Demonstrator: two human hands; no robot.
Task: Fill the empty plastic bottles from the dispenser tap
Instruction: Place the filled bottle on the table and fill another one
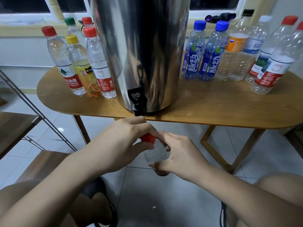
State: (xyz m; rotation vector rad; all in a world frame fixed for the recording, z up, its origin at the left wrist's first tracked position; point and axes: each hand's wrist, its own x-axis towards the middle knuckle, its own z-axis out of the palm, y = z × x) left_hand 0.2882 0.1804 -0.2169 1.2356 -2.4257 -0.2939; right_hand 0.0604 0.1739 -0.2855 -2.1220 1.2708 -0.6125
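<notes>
Head camera shows me the left hand [121, 141], its fingers [148, 128] curled round the red cap [148, 138] of a clear bottle [155, 155]. The right hand [180, 155] grips the body just below. The black tap [138, 106] of the steel dispenser [141, 46] sits just beyond those fingers, at the bench [213, 110] edge.

A clear bottle [155, 155] is gripped by the right hand [178, 154], its red cap [148, 138] pinched by the left hand [127, 141]; the black tap [138, 104] is seen just beyond.
</notes>
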